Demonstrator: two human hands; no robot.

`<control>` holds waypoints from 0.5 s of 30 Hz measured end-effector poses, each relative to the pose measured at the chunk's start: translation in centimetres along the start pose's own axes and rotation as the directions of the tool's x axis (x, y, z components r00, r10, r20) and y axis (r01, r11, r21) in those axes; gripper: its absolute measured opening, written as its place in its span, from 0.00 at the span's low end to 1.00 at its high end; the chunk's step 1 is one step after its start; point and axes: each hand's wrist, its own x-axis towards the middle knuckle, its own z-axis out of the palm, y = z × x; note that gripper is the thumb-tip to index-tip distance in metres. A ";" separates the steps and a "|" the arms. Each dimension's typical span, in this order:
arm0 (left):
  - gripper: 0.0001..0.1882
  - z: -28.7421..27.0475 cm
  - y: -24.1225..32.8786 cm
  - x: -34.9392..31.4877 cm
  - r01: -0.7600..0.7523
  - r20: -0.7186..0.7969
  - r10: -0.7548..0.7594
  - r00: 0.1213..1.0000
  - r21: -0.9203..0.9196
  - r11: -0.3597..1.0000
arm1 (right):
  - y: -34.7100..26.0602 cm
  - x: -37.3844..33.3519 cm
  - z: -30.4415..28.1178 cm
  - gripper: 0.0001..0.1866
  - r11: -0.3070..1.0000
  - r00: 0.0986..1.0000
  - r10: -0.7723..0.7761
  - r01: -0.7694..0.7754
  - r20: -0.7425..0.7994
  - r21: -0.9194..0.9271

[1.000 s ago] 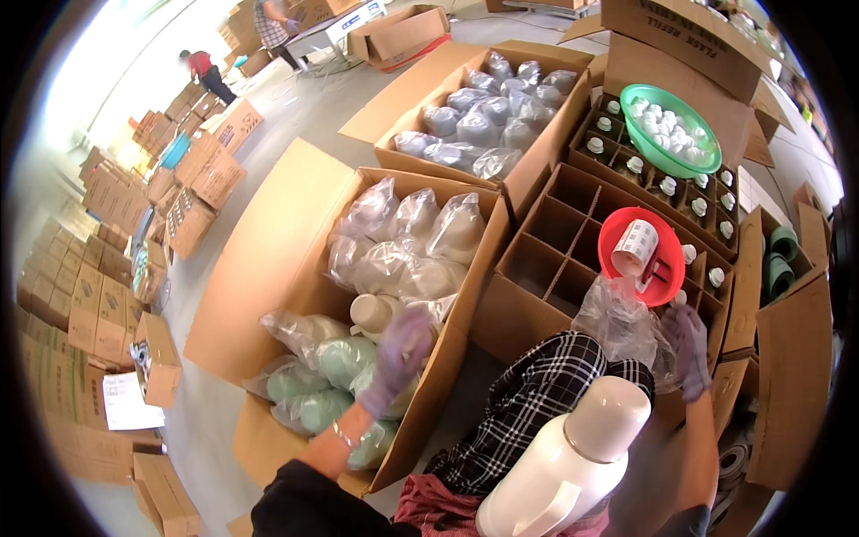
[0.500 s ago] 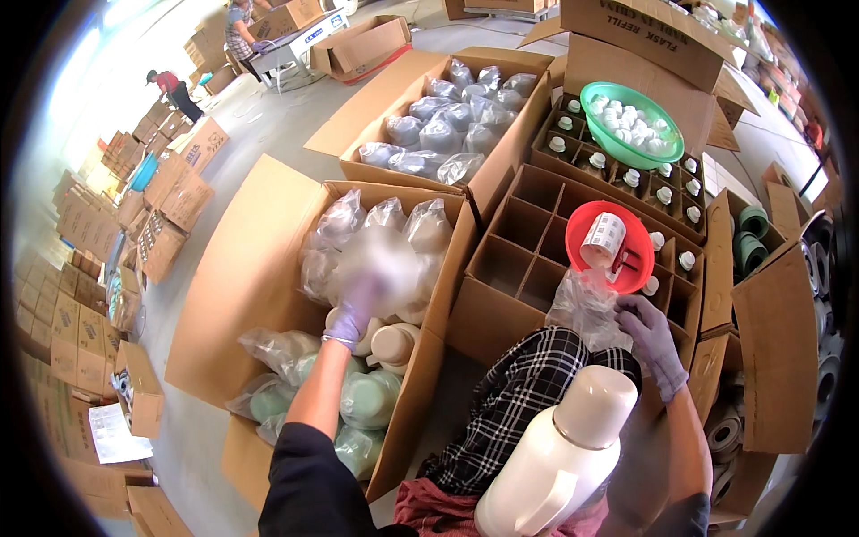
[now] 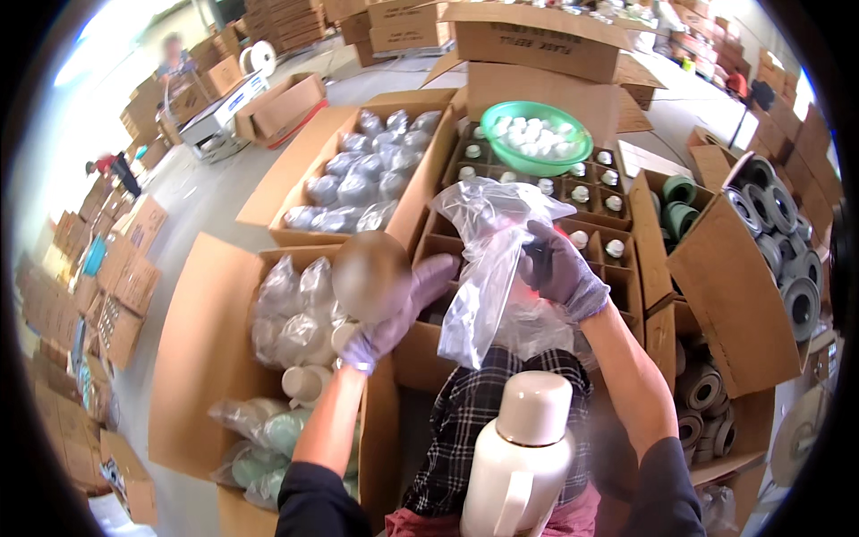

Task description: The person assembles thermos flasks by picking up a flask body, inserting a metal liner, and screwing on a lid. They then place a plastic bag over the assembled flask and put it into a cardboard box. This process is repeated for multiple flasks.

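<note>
My left hand [image 3: 407, 304], in a light purple glove, hovers over the right edge of the left carton with its fingers stretched toward the bag. Gloved as well, my right hand [image 3: 565, 273] pinches a clear plastic bag [image 3: 479, 268] that hangs in front of me. More clear bags [image 3: 532, 329] lie behind it near my knees. A cream vacuum flask [image 3: 519, 456] with a handle stands upright in my lap. The left carton [image 3: 192, 358] holds flasks in clear bags [image 3: 300, 340], cream and pale green. A red basin is mostly hidden behind the bag and hand.
A green basin [image 3: 537, 163] of white caps sits on a divided carton of white-topped bottles [image 3: 613, 203]. Farther left is a carton of bagged silvery items [image 3: 362, 170]. Cartons of green and grey round parts [image 3: 761, 210] stand at the right. Two people work far left.
My left hand has moved right, away from the bagged flasks. My right hand has lifted a clear bag from near the red basin. The whole view has shifted.
</note>
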 end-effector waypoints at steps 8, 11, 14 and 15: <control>0.14 10.4 -6.3 5.0 0.066 -0.471 -0.041 0.881 0.038 0.997 | 1.6 -2.2 -1.5 0.50 0.719 0.941 -0.292 0.335 0.172 -0.609; 0.12 10.8 -4.8 4.4 0.210 -0.514 -0.178 0.839 0.003 0.978 | 3.4 -4.6 -3.2 0.51 -0.183 0.773 -0.434 0.428 0.463 -0.885; 0.14 9.7 -3.8 2.1 0.015 -0.597 -0.014 0.802 -0.002 1.000 | 3.7 -6.4 -8.6 0.26 -0.190 0.673 -0.682 0.214 0.286 -0.958; 0.16 9.4 -3.2 0.8 -0.009 -0.551 -0.008 0.835 -0.027 1.000 | 3.9 -7.9 -9.4 0.20 -0.201 0.665 -0.703 0.156 0.254 -0.967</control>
